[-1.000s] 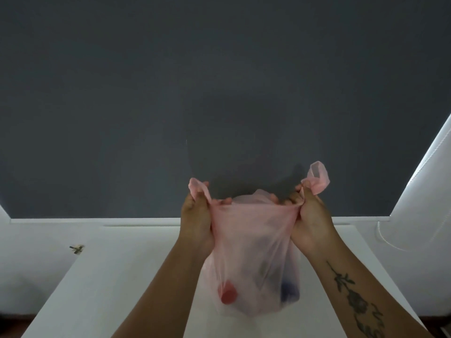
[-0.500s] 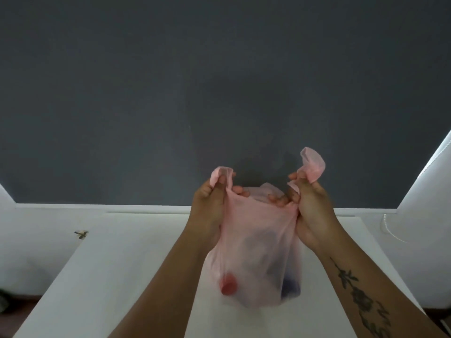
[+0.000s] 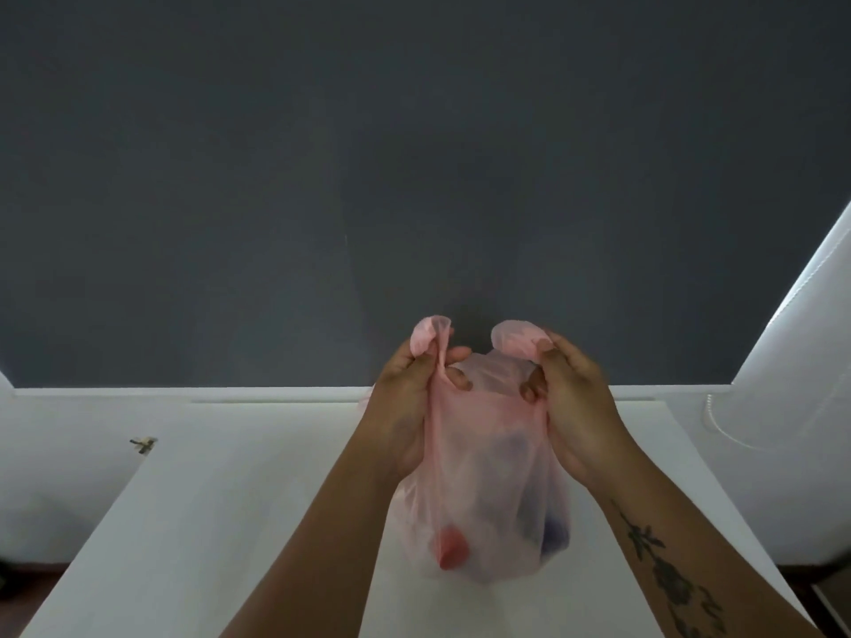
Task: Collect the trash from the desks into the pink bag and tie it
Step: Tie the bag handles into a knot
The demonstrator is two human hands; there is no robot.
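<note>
A thin pink plastic bag (image 3: 483, 476) hangs between my hands above a white desk (image 3: 230, 522). Through its skin I make out a red piece (image 3: 453, 547) low on the left and a dark blue or purple shape (image 3: 555, 531) on the right. My left hand (image 3: 410, 398) pinches the bag's left handle loop, which sticks up above the fingers. My right hand (image 3: 575, 402) grips the right handle loop the same way. The two loops stand close together over the bag's mouth.
Behind the desk rises a dark grey wall (image 3: 414, 177) over a white lower band (image 3: 92, 407). A white curtain or blind (image 3: 806, 384) with a cord hangs at the right. A small dark mark (image 3: 143, 444) sits on the white band at the left.
Both hands have drawn the handle loops inward, so the bag's mouth has narrowed. The bag has risen a little, and the view has tilted slightly upward.
</note>
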